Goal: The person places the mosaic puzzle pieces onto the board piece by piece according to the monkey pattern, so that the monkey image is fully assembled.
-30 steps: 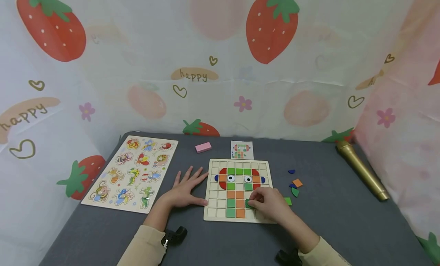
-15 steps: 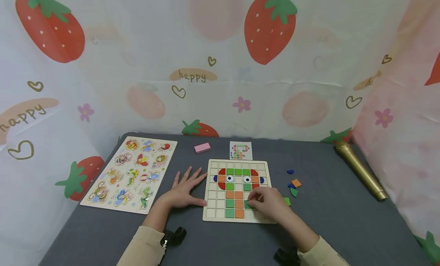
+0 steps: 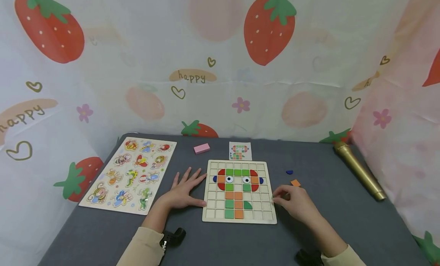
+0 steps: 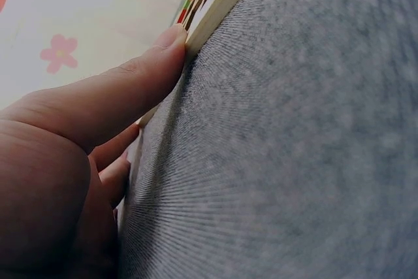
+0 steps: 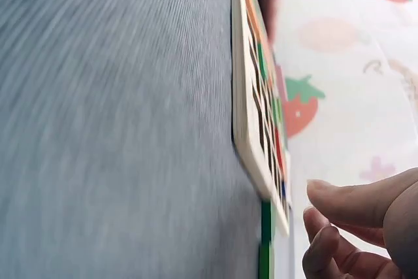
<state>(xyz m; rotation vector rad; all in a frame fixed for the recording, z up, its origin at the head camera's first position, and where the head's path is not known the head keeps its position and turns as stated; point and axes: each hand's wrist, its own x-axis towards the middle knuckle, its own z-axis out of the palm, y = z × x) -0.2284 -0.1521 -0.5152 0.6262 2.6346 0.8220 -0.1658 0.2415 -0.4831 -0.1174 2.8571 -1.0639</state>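
Note:
A wooden grid board [image 3: 264, 216] holds coloured tiles: a red, green and orange head with eyes, above a column of orange and green squares. A green rounded tile [image 3: 247, 205] sits right of that column. My left hand [image 3: 182, 191] is spread on the table, its thumb [image 4: 147, 73] touching the board's left edge. Beyond the right edge hovers my right hand [image 3: 299, 205], fingers loosely bent; in the right wrist view a gap shows between thumb and fingertips, with nothing in it. Near it lie an orange tile [image 3: 295, 182] and, low in that view, a green tile [image 5: 266, 220].
A small picture card [image 3: 240, 151] lies behind the board, and a pink block [image 3: 201, 148] to its left. A board of insect pictures [image 3: 134, 176] lies at the left. A gold microphone [image 3: 359, 170] lies far right. A blue tile [image 3: 289, 172] lies right of the board.
My right hand has let go of the green rounded tile, which stays on the board, and moved right past the board's edge, over the loose tiles. My left hand has stayed put.

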